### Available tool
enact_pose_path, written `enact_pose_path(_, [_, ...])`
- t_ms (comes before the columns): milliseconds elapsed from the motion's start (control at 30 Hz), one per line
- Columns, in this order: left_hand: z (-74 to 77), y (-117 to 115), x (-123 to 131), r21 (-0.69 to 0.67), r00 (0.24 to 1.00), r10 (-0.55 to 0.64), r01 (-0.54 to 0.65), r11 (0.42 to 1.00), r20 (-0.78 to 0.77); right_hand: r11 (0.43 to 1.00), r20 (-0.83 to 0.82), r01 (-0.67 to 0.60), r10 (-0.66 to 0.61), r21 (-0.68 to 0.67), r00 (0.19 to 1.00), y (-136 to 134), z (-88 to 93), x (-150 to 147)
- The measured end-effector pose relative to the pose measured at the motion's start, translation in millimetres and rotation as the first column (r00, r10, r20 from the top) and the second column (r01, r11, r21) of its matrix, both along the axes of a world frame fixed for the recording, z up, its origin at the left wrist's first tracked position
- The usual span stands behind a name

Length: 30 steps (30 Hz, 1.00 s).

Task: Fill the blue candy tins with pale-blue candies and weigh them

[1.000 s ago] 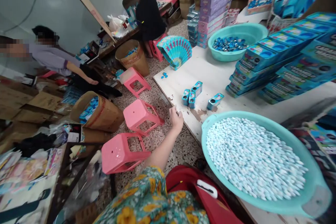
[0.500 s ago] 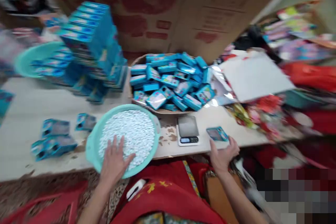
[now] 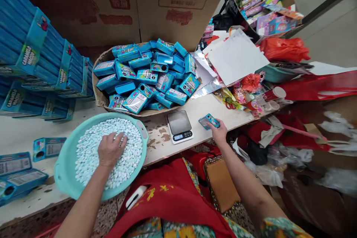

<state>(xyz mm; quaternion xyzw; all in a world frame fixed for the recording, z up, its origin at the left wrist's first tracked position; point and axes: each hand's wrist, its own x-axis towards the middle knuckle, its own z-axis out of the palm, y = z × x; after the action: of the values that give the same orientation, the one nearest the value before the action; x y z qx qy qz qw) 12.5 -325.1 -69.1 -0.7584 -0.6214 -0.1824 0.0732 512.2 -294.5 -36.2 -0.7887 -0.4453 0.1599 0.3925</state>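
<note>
Lengthwise, the blue box (image 3: 206,121) points roughly left from the right hand (image 3: 219,132).

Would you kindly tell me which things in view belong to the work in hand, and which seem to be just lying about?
Apparently in the work:
pale pieces, under the left hand
teal basin holding them
small blue box, in the right hand
scale
loose blue boxes

Seemingly lying about:
white sheet
red plastic bag
colourful packets
</note>
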Motion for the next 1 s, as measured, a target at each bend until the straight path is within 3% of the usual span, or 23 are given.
enact_pose_path(100, [-5.6, 2, -4, 0.031, 0.996, 0.084, -0.084, 0.996, -0.013, 0.998, -0.022, -0.063, 0.064, 0.010, 0.998, -2, 19.6, -15])
enact_pose_path(200, [-4.7, 1, 1, 0.031, 0.988, 0.147, -0.149, 0.988, 0.048, 0.972, -0.044, -0.229, 0.231, 0.056, 0.972, 3, 32.9, -48])
enact_pose_path(300, [3.6, -1, 9, 0.006, 0.977, 0.168, -0.170, 0.985, 0.132, 0.894, -0.044, -0.443, 0.446, 0.067, 0.894, 15, 30.7, -85])
enact_pose_path(367, [10.5, -4, 13, -0.023, 0.973, 0.153, -0.151, 0.988, 0.176, 0.860, -0.039, -0.509, 0.510, 0.041, 0.859, 23, 24.2, -102])
enact_pose_path(467, [15.7, -11, 14, -0.043, 0.975, 0.130, -0.124, 0.991, 0.182, 0.835, -0.011, -0.549, 0.549, 0.042, 0.835, 27, 18.3, -109])
enact_pose_path(567, [12.3, -15, 11, -0.047, 0.978, 0.153, -0.148, 0.988, 0.143, 0.832, 0.053, -0.546, 0.543, 0.102, 0.838, 21, 24.3, -101])
enact_pose_path(700, [5.0, -13, 6, -0.064, 0.971, 0.197, -0.189, 0.980, 0.136, 0.868, 0.105, -0.461, 0.449, 0.186, 0.888, 16, 49.8, -95])
enact_pose_path(767, [2.8, -10, 6, -0.065, 0.970, 0.207, -0.200, 0.978, 0.127, 0.851, 0.188, -0.474, 0.440, 0.226, 0.878, 26, 66.6, -101])
enact_pose_path(867, [-1.0, -6, 5, -0.067, 0.972, 0.187, -0.179, 0.982, 0.142, 0.764, 0.385, -0.619, 0.524, 0.182, 0.760, 62, 91.0, -118])
enact_pose_path(933, [-4.7, -4, 5, -0.061, 0.970, 0.182, -0.174, 0.983, 0.163, 0.679, 0.517, -0.734, 0.624, 0.012, 0.586, 94, 105.2, -130])
enact_pose_path(1000, [-8.8, -4, 4, -0.035, 0.961, 0.209, -0.206, 0.978, 0.181, 0.650, 0.577, -0.731, 0.685, -0.208, 0.445, 122, 117.7, -140])
